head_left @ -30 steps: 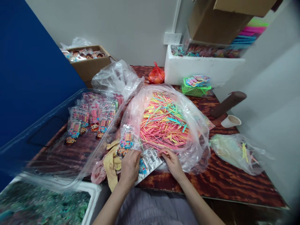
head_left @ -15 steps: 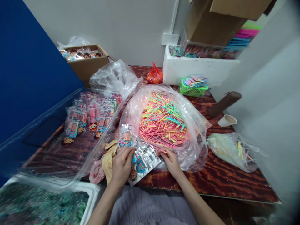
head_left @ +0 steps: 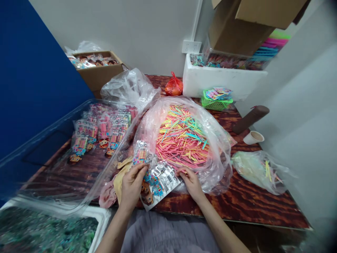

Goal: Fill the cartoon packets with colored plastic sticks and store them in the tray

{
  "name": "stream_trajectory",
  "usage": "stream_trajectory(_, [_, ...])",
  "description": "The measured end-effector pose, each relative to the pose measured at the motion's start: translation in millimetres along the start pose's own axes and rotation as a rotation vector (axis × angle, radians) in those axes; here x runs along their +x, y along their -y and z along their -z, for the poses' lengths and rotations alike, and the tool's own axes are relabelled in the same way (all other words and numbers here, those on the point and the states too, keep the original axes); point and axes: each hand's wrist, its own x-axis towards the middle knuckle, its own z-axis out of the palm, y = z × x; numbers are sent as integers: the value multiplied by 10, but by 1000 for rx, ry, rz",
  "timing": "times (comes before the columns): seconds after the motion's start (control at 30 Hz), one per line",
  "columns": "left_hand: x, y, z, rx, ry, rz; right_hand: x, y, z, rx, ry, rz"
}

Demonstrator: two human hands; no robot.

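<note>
My left hand (head_left: pixel 131 184) pinches the top edge of a flat cartoon-printed packet (head_left: pixel 158 184) that lies at the near table edge. Fingers of my right hand (head_left: pixel 191 181) are closed on a few pink sticks at the rim of a large clear bag (head_left: pixel 218 154) heaped with coloured sticks (head_left: pixel 181 135). Another filled packet (head_left: pixel 140 154) stands just behind my left hand. Cloths in yellow and pink (head_left: pixel 116 184) lie under my left wrist.
A clear plastic sheet (head_left: pixel 52 165) on the left holds several filled packets (head_left: pixel 102 128). A smaller bag of sticks (head_left: pixel 259 170), a paper cup (head_left: pixel 252 137), a brown tube (head_left: pixel 250 118), a green basket (head_left: pixel 216 102), a white foam box (head_left: pixel 223 80) and an orange bag (head_left: pixel 173 86) are on the wooden table (head_left: pixel 250 203).
My left hand has drawn back to the left along the flat packet, baring its printed figures. My right hand stays at the bag's rim with the pink sticks.
</note>
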Motion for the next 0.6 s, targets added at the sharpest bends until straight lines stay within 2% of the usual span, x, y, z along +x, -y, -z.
stream_trajectory(0.23, [-6,75,-2,-42,1,39,7,30,-16,20,-18,-25])
stream_trajectory(0.4, [-21,56,11,-55,54,-11,46,75,11,116,-76,-91])
stream_trajectory(0.6, [-80,80,-21,-55,117,-45,156,281,10,92,-64,8])
